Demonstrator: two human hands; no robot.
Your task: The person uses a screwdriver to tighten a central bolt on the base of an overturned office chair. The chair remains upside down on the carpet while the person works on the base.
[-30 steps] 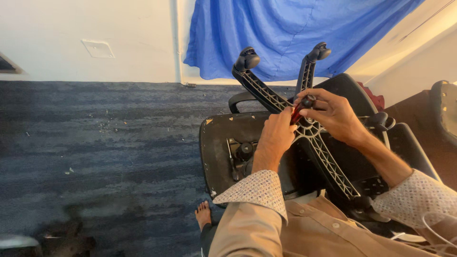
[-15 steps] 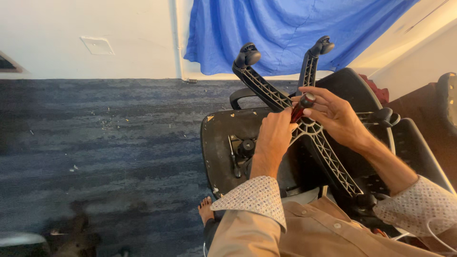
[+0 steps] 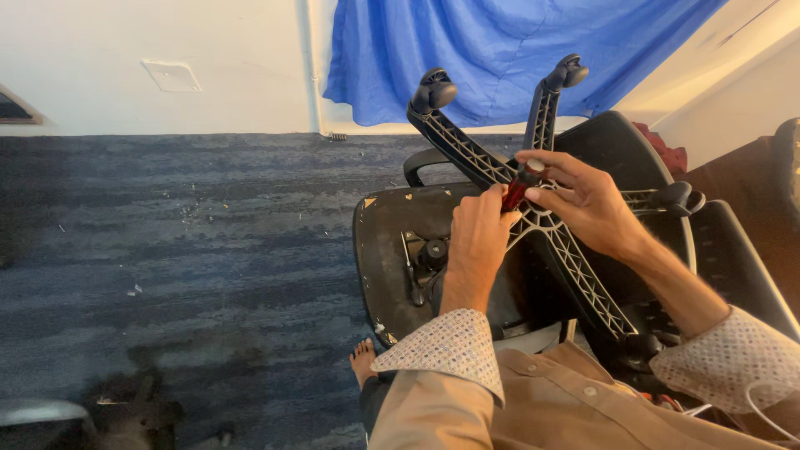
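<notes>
An office chair lies overturned on the carpet [image 3: 167,250], its star base [image 3: 550,233] pointing up. At the hub, the left hand [image 3: 477,242] and right hand [image 3: 583,200] both close around a red-handled tool [image 3: 518,190] set upright there. The step looks like working the hub fastening; next calls for steady turning pressure, tool kept seated.

Below me the floor is dark blue carpet [image 3: 167,250], streaked lighter in bands and littered with small pale crumbs. It runs up to an off-white wall [image 3: 100,50] with a flat blank plate [image 3: 171,75] set in it. A blue cloth [image 3: 500,50] hangs down the wall ahead, brightly lit, its lower edge near the carpet. At my far right stands dark brown furniture [image 3: 750,183].
</notes>
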